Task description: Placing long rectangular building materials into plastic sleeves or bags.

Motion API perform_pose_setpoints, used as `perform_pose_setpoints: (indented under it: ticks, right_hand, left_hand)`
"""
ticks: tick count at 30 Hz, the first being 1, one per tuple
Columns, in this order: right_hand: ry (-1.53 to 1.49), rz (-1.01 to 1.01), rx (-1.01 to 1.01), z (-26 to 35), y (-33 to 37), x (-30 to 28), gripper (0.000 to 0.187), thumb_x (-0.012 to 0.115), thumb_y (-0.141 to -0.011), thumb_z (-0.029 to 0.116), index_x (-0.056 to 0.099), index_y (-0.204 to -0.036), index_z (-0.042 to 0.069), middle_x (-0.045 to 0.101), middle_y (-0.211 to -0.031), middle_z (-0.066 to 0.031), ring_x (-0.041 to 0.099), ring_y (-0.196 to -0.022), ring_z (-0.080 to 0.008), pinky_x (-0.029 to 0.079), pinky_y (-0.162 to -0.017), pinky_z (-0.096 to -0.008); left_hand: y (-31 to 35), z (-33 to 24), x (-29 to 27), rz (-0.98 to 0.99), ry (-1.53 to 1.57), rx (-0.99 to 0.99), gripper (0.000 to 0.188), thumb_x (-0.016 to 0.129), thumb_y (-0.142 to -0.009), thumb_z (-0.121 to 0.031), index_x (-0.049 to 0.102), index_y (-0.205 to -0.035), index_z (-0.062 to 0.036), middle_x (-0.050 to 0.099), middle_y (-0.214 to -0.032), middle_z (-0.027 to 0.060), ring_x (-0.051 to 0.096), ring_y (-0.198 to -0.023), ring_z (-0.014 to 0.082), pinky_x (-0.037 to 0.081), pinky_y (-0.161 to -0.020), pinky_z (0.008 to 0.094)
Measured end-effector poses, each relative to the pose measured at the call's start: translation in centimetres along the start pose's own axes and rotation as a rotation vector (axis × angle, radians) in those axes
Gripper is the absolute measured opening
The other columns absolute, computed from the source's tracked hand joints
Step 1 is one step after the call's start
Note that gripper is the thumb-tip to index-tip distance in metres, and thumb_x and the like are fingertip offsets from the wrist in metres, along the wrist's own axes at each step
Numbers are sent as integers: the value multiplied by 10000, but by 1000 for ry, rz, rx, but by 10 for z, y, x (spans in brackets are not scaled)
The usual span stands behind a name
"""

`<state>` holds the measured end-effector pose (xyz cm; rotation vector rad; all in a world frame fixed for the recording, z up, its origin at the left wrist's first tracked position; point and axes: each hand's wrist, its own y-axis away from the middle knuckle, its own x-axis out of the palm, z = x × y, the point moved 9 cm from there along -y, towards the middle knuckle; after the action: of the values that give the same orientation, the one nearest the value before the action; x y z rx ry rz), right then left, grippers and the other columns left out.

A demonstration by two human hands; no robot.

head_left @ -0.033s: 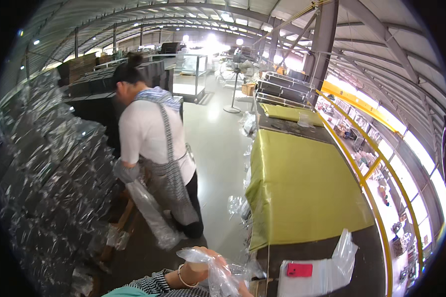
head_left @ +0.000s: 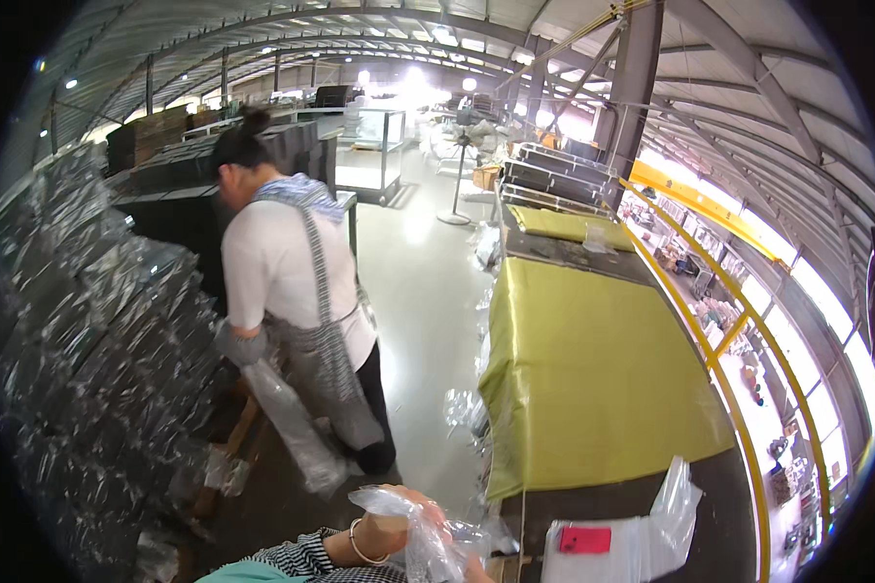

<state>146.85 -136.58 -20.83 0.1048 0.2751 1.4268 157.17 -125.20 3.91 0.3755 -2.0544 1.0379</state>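
At the lower edge, my left hand [head_left: 403, 528] is closed on a crumpled clear plastic bag [head_left: 431, 549]; a pale bangle circles this wrist. Only a small part of my right hand [head_left: 475, 570] shows, at the bag's right side, its fingers closed against the film and partly cut off by the picture's edge. To the right, flat clear plastic bags [head_left: 642, 549] lie on a dark table [head_left: 544, 505], with a small red rectangular thing [head_left: 585, 540] on top. Yellow-green sheet material [head_left: 593, 379] covers the table beyond them.
Another person [head_left: 297, 282] stands at left, gloved, with long clear plastic [head_left: 297, 423] hanging from a hand. Beside them rises a tall pile of dark plastic-wrapped packs [head_left: 97, 360]. A grey aisle floor [head_left: 428, 340], a stand fan [head_left: 459, 180] and a yellow railing [head_left: 719, 360] are also in view.
The other person appears slightly further left, and the table's things sit slightly lower in the picture. My hands keep their hold on the plastic bag.
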Motion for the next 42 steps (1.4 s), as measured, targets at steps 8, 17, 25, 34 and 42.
perform_pose_setpoints:
  ticks: [8,17,25,34,42]
  right_hand:
    - [344,48,-32,0,-215,-158,279,593,-907,251,651,-1139,107,694,-1035,-147,657,-952,-272,513,-819,-370]
    - [602,143,-145,30,-479,-241,334,577,-886,328,642,-1181,186,711,-998,-156,674,-953,-363,536,-812,-415]
    - [662,267,-118,77,-713,-259,332,550,-896,344,643,-1173,186,713,-1003,-146,673,-954,-362,532,-812,-427]
    - [698,211,13,137,-955,-361,335,521,-907,362,644,-1163,186,714,-1008,-134,671,-956,-362,527,-812,-441]
    - [722,328,47,150,-1213,-402,342,494,-916,379,645,-1155,187,715,-1012,-124,669,-958,-362,523,-812,-453]
  left_hand:
    - [-221,41,-104,38,-294,-237,358,624,-943,-268,686,-1042,71,684,-883,263,652,-779,346,530,-631,424]
    - [-390,-14,-255,-127,-271,-95,412,548,-995,-332,650,-999,67,675,-902,209,675,-811,291,554,-701,385]
    - [-576,-87,-409,-108,-129,-37,233,599,-941,-259,647,-997,-38,539,-670,41,491,-632,173,390,-599,314]
    - [-771,-132,-617,-123,45,-64,284,618,-950,-345,602,-930,-62,431,-611,-38,360,-561,91,299,-553,266]
    - [-970,-169,-790,-238,144,-175,275,674,-918,-242,475,-766,-127,468,-725,-13,405,-622,105,319,-557,271]
